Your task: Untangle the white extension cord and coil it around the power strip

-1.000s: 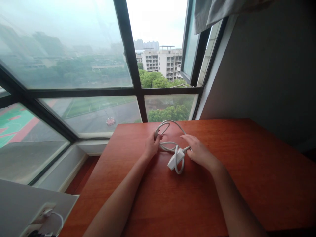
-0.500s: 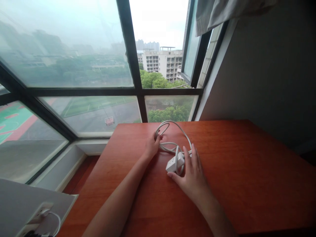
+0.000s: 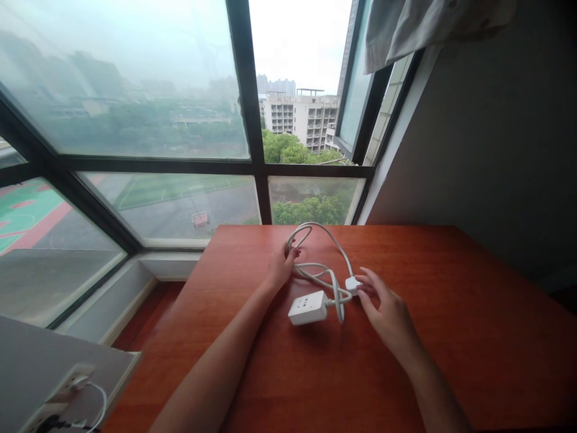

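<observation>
Two hands on a white cord at the window end of a desk.

The cord (image 3: 322,273) lies looped on the desk (image 3: 451,337); its socket block (image 3: 308,308) rests flat at the near end of the loops, and its plug (image 3: 352,284) lies just at the block's 2 o'clock. The right hand (image 3: 388,316) pinches that plug with thumb and fingertips, the other fingers loosely curled. At the block's 11 o'clock the left hand (image 3: 280,269) closes its fingers around the far loop. Beyond, at 12 o'clock, stands the window (image 3: 180,120); a cloth (image 3: 428,24) hangs at 1 o'clock.
</observation>
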The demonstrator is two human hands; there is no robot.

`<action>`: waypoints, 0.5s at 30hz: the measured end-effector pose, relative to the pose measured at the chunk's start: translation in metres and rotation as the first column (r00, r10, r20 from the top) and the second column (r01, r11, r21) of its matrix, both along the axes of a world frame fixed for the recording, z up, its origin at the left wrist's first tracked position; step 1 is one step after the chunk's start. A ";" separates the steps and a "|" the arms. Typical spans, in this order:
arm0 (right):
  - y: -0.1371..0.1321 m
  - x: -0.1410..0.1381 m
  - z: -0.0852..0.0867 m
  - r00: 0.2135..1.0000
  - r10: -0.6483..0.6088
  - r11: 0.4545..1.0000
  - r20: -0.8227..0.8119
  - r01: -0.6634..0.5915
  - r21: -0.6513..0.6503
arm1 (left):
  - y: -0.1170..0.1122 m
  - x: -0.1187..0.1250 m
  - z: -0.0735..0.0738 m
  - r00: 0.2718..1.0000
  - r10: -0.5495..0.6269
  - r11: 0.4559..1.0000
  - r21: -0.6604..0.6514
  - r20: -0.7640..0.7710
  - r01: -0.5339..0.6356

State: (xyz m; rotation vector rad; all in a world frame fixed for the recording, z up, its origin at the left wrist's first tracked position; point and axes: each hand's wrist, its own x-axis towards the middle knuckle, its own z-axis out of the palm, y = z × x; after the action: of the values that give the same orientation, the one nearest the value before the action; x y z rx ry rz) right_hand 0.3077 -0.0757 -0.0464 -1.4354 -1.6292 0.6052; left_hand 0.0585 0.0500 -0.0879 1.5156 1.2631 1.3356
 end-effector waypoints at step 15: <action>-0.011 -0.026 -0.010 0.993 0.119 0.989 0.003 -0.118 -0.094 | 0.005 -0.001 -0.007 0.998 -0.042 0.999 0.021 0.040 0.041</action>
State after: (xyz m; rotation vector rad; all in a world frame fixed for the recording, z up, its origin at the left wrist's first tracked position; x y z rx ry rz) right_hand 0.2819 -0.0870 -0.0568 -1.4169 -1.7212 0.7533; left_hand 0.0571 0.0548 -0.0953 1.5130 1.1900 1.3499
